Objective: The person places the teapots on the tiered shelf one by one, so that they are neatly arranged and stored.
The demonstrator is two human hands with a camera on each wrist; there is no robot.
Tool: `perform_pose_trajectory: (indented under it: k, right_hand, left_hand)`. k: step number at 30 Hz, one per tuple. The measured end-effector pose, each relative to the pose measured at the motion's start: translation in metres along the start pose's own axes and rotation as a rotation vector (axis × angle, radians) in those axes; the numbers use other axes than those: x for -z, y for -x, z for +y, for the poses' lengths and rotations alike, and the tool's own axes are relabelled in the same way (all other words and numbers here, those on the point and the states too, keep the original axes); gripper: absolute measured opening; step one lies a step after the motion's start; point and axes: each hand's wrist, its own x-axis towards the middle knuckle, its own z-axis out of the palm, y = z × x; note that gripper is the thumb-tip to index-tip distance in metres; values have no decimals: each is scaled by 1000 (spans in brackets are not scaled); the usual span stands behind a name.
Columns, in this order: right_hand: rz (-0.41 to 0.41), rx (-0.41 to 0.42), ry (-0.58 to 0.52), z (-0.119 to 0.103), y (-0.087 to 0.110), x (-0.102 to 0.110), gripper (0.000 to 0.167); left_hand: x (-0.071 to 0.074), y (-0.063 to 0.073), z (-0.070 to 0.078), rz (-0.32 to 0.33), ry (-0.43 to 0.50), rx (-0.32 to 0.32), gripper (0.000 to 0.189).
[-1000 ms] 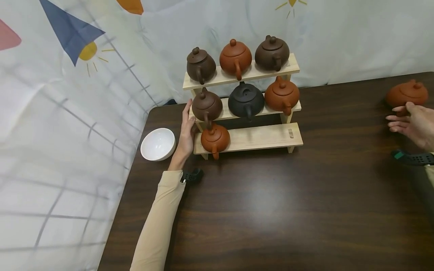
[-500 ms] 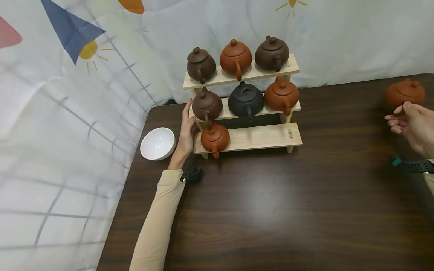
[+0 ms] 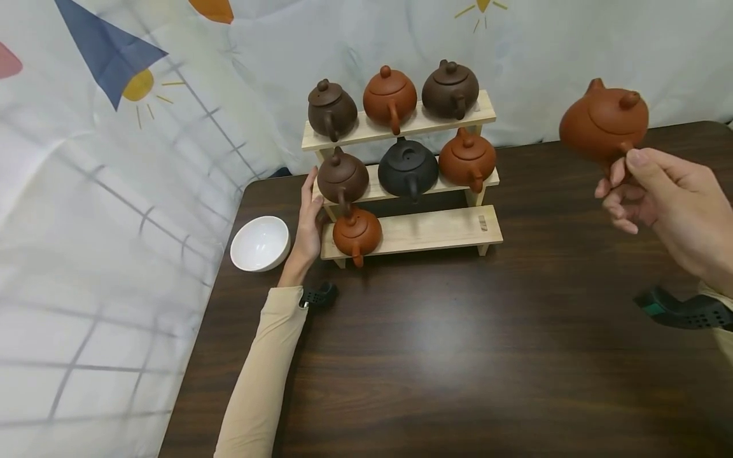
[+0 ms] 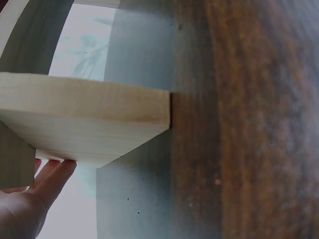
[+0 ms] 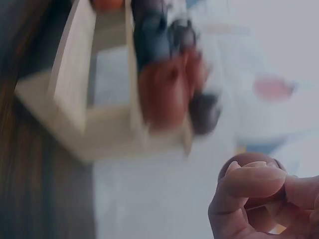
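My right hand [image 3: 681,203] holds a reddish-brown clay teapot [image 3: 604,124] in the air at the right, thumb and fingers pinching its handle. In the right wrist view the fingers [image 5: 249,184] hide much of that teapot. My left hand [image 3: 309,232] lies against the left end of a three-step wooden rack [image 3: 435,230]; in the left wrist view its straight fingers [image 4: 55,179] touch the wood. A small orange-brown teapot [image 3: 357,232] sits at the left of the lowest step, beside bare wood.
Dark brown, black and reddish teapots fill the middle and top steps, among them a black teapot [image 3: 408,168]. A white bowl [image 3: 260,243] stands left of the left hand. Behind the dark wooden table [image 3: 435,356] hangs a white patterned cloth [image 3: 527,63].
The right hand has lifted the reddish teapot off the table at the far right and carried it leftward and up. The left hand stays at the rack; the view shifts slightly.
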Motion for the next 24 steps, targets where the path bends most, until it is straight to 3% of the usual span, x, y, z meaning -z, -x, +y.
perform_pose_trajectory:
  k: [7, 14, 18, 24]
  right_hand:
    - [-211, 47, -14, -16, 15, -61, 29]
    - [-424, -2, -9, -8, 30, -94, 29]
    - [-458, -78, 48, 5, 36, -109, 29]
    - [-435, -164, 162, 26, 34, -125, 32]
  left_hand:
    - [1, 0, -2, -7, 15, -13, 67]
    - [2, 0, -1, -1, 22, -16, 67]
    - [1, 0, -1, -7, 24, -20, 67]
    - [0, 1, -1, 1, 18, -10, 66]
